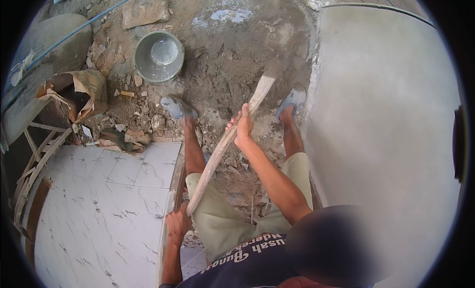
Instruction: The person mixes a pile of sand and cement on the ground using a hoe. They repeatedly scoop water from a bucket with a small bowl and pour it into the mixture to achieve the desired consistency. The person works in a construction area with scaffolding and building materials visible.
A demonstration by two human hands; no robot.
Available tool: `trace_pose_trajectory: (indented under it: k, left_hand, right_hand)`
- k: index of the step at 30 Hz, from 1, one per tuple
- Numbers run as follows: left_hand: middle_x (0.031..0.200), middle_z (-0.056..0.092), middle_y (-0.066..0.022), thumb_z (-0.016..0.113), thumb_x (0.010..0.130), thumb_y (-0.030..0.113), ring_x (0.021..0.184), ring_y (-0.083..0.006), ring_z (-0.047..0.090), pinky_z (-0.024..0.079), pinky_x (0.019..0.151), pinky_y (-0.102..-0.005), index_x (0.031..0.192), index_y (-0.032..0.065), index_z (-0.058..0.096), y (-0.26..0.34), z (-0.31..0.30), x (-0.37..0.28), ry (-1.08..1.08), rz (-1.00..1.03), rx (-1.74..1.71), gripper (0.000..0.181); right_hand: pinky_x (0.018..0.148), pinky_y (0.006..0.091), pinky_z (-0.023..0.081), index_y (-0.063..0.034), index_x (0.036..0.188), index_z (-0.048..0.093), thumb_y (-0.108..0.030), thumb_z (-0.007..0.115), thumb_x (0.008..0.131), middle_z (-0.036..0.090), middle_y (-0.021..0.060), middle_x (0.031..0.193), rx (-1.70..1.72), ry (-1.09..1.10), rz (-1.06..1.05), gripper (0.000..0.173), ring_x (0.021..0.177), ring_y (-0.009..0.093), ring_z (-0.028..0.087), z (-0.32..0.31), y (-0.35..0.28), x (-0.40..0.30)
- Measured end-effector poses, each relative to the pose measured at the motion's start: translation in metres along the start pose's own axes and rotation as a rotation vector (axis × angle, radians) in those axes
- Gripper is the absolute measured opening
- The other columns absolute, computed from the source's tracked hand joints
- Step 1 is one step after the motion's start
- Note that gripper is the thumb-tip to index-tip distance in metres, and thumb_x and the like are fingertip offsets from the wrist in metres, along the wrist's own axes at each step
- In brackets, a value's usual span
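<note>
Both my hands hold a long pale wooden handle (213,163) that slants across in front of my legs. My left hand (179,221) is closed around its near end, by my left thigh. Farther along, my right hand (244,127) grips the shaft, thumb lying on top. The tool's head (274,68) is smeared grey and blends into the wet mortar mix (230,65), so I cannot tell whether it is a shovel or a hoe. That mix spreads over the ground beyond my clogs (180,107), which stand on either side of the handle.
A round plastic bucket (159,58) with pale residue stands left of the mortar. Beside it are an opened paper sack (87,91) and rubble (157,121). White tiles (100,213) border my left, a smooth grey slab (382,102) my right. A blue hose (79,33) crosses upper left.
</note>
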State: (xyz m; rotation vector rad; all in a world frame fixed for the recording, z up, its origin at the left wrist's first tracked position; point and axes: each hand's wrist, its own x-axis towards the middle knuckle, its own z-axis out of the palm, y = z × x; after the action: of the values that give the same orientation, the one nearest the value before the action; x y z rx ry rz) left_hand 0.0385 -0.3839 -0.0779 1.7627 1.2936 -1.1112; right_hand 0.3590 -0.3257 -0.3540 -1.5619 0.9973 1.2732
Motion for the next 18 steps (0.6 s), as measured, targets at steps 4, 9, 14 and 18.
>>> trace_pose_trajectory:
  k: [4,9,14,18]
  left_hand:
    - [0.087,0.075,-0.0200,0.079,0.076,0.017,0.078,-0.0426,0.072,0.057,0.069,-0.0540,0.109,0.0091,0.066,0.047,-0.030,0.026,-0.026,0.120,-0.292,0.036]
    - [0.095,0.072,-0.0281,0.077,0.079,0.017,0.091,-0.0467,0.070,0.056,0.079,-0.0511,0.117,0.0030,0.068,0.132,-0.040,0.067,-0.058,0.230,-0.851,0.041]
    - [0.096,0.071,-0.0295,0.075,0.080,0.016,0.095,-0.0482,0.069,0.055,0.084,-0.0500,0.116,0.0014,0.069,0.094,-0.041,0.003,-0.276,0.033,-0.961,0.040]
    - [0.096,0.072,-0.0281,0.074,0.078,0.015,0.095,-0.0471,0.070,0.056,0.085,-0.0503,0.118,0.0049,0.070,0.059,-0.052,-0.024,-0.279,0.091,-0.788,0.042]
  right_hand:
    - [0.046,0.0373,0.048,-0.0092,0.106,0.045,-0.070,0.048,0.103,0.049,0.0045,0.067,0.037,-0.157,-0.216,0.061,0.050,0.020,0.053,0.012,-0.093,-0.017]
    - [0.045,0.0359,0.048,-0.0082,0.113,0.046,-0.059,0.057,0.104,0.046,0.0019,0.066,-0.228,-0.188,-0.393,0.053,0.051,0.017,0.050,0.045,-0.205,0.047]
    - [0.045,0.0367,0.048,-0.0055,0.119,0.046,-0.051,0.062,0.105,0.048,0.0038,0.068,-0.449,0.030,-0.228,0.050,0.051,0.017,0.051,0.046,-0.083,0.019]
    - [0.049,0.0360,0.048,-0.0084,0.115,0.047,-0.054,0.057,0.106,0.048,0.0045,0.074,-0.333,-0.013,-0.185,0.048,0.054,0.017,0.049,0.023,-0.076,-0.034]
